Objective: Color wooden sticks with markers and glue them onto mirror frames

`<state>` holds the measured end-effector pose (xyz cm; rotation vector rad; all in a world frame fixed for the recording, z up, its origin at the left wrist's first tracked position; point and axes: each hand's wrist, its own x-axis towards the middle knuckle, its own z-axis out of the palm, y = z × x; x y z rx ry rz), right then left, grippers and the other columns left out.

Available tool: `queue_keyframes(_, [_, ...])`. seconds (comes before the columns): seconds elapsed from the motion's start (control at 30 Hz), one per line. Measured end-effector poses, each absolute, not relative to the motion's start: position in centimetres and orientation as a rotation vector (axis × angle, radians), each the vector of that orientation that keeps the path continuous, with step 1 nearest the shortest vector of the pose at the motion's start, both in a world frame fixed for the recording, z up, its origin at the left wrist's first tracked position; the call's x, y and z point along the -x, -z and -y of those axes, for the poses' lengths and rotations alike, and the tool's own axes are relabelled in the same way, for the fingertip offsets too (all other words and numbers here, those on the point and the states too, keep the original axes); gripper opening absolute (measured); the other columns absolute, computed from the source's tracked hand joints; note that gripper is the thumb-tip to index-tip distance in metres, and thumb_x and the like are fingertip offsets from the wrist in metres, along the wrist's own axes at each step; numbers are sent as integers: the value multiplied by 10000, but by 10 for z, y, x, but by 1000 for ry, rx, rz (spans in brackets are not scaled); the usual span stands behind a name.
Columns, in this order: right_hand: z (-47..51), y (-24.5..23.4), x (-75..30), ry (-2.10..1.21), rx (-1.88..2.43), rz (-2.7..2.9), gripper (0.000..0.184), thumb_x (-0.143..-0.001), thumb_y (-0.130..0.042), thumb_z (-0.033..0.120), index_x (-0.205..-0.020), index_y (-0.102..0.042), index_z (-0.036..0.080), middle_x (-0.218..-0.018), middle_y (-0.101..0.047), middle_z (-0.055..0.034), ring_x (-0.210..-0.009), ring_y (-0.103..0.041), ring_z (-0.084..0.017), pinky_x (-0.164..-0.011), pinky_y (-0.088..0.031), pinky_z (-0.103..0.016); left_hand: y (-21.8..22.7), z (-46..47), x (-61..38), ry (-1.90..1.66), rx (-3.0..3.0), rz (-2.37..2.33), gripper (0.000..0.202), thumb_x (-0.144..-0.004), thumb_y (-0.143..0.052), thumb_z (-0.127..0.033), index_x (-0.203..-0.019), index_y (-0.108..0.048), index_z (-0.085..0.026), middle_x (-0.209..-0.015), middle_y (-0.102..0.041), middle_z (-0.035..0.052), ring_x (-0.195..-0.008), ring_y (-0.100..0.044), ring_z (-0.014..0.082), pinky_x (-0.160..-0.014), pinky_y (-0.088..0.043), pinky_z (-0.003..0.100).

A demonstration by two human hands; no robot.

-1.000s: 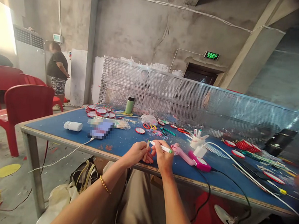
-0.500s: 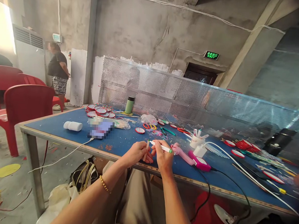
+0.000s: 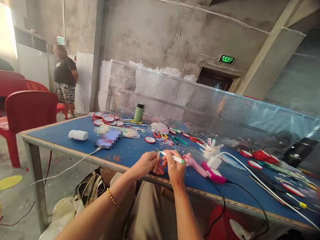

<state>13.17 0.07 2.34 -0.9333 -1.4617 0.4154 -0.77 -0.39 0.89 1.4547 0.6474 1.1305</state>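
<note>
Over the near edge of the blue table (image 3: 132, 152), my left hand (image 3: 149, 163) pinches a slim, flat wooden stick (image 3: 155, 165) upright, its top end green. My right hand (image 3: 176, 170) is closed round a white marker pen (image 3: 175, 158) with a green end. The pen's tip points left and meets or nearly meets the top of the stick; I cannot tell which. Just right of my right hand lies a pink and magenta hot glue gun (image 3: 213, 173) with a black cord.
Beyond my hands are scissors (image 3: 160, 135), green-handled pliers (image 3: 180, 140) and small coloured bits. A cup of markers (image 3: 211, 150) stands right. Left lie a phone (image 3: 110, 139), a white bottle (image 3: 78, 135) and red-rimmed discs (image 3: 108, 118). A perforated metal screen (image 3: 177, 96) closes the back.
My hands, the stick and the marker look unchanged. The person standing in the left background has shifted slightly to the right and turned.
</note>
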Motion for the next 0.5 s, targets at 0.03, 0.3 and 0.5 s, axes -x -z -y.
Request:
queue_keyframes(0.03, [-1, -23, -132, -417, 935, 1458, 252, -858, -580, 418, -752, -643, 199, -566, -608, 38, -421, -547, -110, -461, -448, -227, -9, 4, 8, -1130, -1453, -650, 386, -804, -617, -551, -794, -485, -188, -654, -690, 25, -654, -731, 201, -635, -572, 296])
queue_keyframes(0.3, [-2, -21, -132, -395, 914, 1441, 249, -872, -587, 391, -729, -629, 191, -581, -602, 37, -427, -538, -99, -468, -450, -221, -9, 4, 7, -1130, -1447, -658, 346, -804, -618, -506, -813, -493, -184, -656, -696, 25, -654, -733, 205, -634, -572, 300])
queue_keyframes(0.5, [-4, -20, -134, -397, 902, 1446, 237, -871, -584, 396, -785, -666, 192, -585, -613, 35, -415, -541, -102, -442, -443, -222, -7, 3, 7, -1125, -1451, -665, 333, -809, -615, -493, -813, -496, -183, -653, -696, 26, -657, -733, 204, -632, -569, 295])
